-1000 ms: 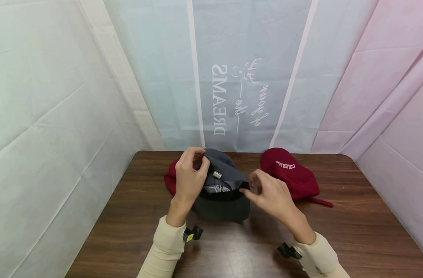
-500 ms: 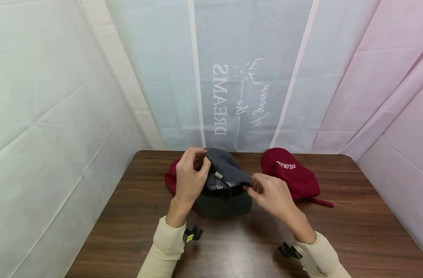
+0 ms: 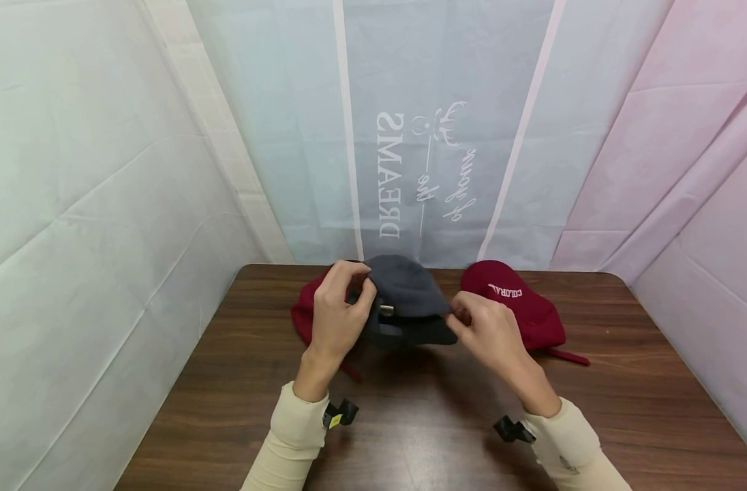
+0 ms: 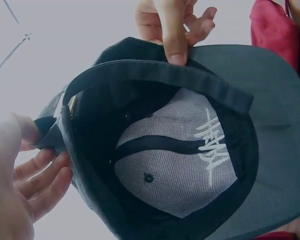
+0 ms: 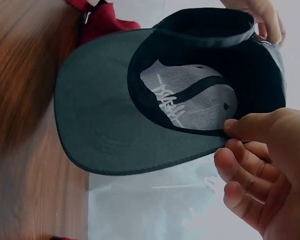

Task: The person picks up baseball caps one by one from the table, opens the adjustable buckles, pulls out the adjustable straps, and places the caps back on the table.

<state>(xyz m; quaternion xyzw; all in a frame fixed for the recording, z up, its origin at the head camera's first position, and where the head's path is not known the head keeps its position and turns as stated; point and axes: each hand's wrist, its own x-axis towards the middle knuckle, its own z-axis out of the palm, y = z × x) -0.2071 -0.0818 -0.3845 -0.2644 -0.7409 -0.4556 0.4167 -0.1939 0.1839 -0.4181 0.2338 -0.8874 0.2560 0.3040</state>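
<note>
A dark grey cap (image 3: 407,286) is held up above the table between both hands, its brim (image 3: 425,331) underneath the crown in the head view. My left hand (image 3: 343,307) pinches its edge on the left, near a small metal buckle (image 3: 386,310). The opposite edge is gripped between thumb and fingers of my right hand (image 3: 486,334). Both wrist views look into the cap: mesh lining (image 4: 165,165) with white stitching (image 4: 210,145), and the back strap (image 5: 205,37) arching over the opening. Behind the left hand, a red cap (image 3: 305,315) is partly hidden.
A second red cap (image 3: 521,310) with white lettering lies at the back right, its strap (image 3: 570,356) trailing on the wooden table (image 3: 410,429). Cloth hangings (image 3: 287,136) stand close behind the table and along both sides.
The grey cap has tilted, its brim swinging up and its inside turning out of the head view. My right hand has moved slightly up and right; the left has barely moved.
</note>
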